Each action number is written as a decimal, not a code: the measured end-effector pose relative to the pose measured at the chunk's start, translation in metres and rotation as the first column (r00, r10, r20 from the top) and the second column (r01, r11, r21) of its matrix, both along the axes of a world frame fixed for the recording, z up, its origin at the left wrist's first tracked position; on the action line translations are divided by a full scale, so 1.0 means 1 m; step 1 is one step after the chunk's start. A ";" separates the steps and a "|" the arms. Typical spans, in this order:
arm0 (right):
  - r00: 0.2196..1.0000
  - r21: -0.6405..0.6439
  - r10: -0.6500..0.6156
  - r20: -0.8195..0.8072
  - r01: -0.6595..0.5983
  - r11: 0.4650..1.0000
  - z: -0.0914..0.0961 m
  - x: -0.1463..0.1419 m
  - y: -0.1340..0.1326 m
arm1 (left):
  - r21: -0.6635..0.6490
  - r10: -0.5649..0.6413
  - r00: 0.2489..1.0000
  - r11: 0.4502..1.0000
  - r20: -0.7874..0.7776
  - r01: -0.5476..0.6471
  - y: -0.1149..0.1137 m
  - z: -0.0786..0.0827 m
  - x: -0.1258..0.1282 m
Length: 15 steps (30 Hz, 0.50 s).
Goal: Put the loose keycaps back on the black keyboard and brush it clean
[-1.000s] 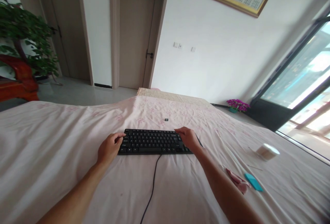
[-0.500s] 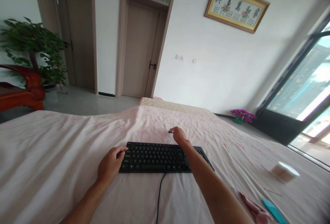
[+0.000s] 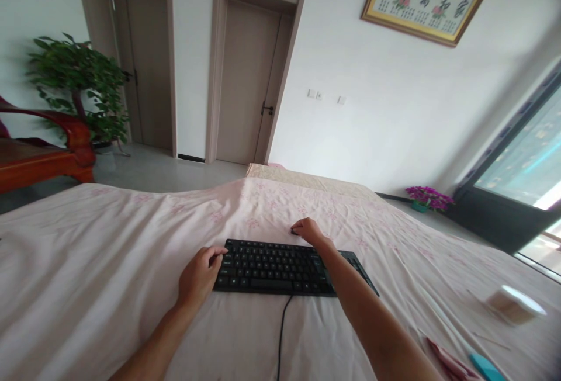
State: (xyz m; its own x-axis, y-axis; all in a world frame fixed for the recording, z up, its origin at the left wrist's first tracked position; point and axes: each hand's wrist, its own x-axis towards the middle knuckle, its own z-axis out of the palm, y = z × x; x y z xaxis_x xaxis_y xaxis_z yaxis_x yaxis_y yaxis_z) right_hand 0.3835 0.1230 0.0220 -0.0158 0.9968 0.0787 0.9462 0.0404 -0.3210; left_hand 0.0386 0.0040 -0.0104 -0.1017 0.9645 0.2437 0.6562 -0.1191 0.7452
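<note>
A black wired keyboard (image 3: 280,265) lies on a pink flowered sheet (image 3: 109,264). My left hand (image 3: 199,276) rests curled against the keyboard's left end, thumb on its edge. My right hand (image 3: 309,231) reaches past the keyboard's far edge and is closed in a pinch over a small black object (image 3: 293,231) lying on the sheet; the object is mostly hidden under my fingertips. The keyboard's cable (image 3: 280,334) runs toward me.
At the right lie a small round container (image 3: 512,304), a pink cloth (image 3: 447,363) and a teal object (image 3: 484,366). Beyond the bed are doors, a potted plant (image 3: 79,86), a red wooden seat (image 3: 41,159) and a window at right.
My right hand left the keyboard's right end, reached forward over it and closed over the small black object. My left hand stayed at the keyboard's left end. The camera tilted up.
</note>
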 end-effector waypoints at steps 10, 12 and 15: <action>0.992 0.027 -0.057 -0.113 0.061 0.998 0.004 -0.006 -0.019 | 0.006 -0.003 1.000 1.000 -0.002 0.003 0.000 -0.002 0.000; 0.976 0.020 -0.076 -0.203 0.081 0.996 0.004 -0.008 -0.020 | 0.014 -0.005 1.000 1.000 -0.005 0.005 0.000 -0.002 0.000; 0.908 -0.001 -0.086 -0.409 0.094 0.996 0.004 -0.013 -0.022 | 0.017 -0.003 1.000 1.000 -0.008 0.003 0.000 -0.001 -0.001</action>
